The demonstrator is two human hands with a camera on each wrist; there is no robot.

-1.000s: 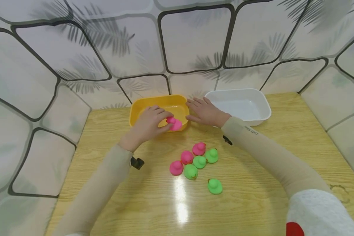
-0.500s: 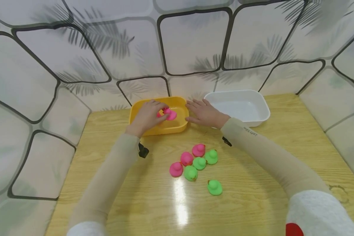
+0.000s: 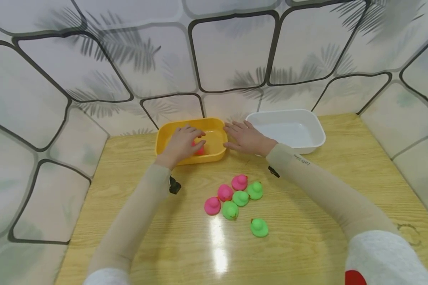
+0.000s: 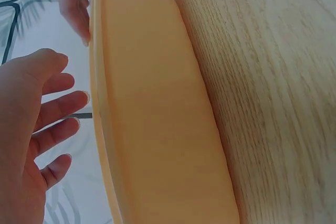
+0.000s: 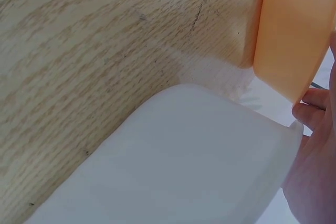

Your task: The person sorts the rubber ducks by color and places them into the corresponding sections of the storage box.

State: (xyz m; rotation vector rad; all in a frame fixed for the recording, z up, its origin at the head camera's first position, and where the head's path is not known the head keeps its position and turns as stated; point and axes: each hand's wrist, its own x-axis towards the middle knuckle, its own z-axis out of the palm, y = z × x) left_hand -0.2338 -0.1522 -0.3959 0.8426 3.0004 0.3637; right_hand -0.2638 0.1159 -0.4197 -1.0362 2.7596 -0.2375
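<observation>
Pink duck (image 3: 199,150) sits in the yellow tray (image 3: 216,136); that one looks done. My left hand (image 3: 181,145), loosely spread, grips nothing above it; my right hand (image 3: 249,138), straight-fingered, touches the rim. Three pink ducks (image 3: 225,192), four green ducks (image 3: 240,198) wait at five o'clock on the table (image 3: 178,229).

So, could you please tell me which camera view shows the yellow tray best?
The head view, because it shows the yellow tray from above, rim and inside, though the left hand hides part. The left wrist view shows mainly an outer wall and rim edge; the right wrist view, just an outer corner at upper right.
</observation>
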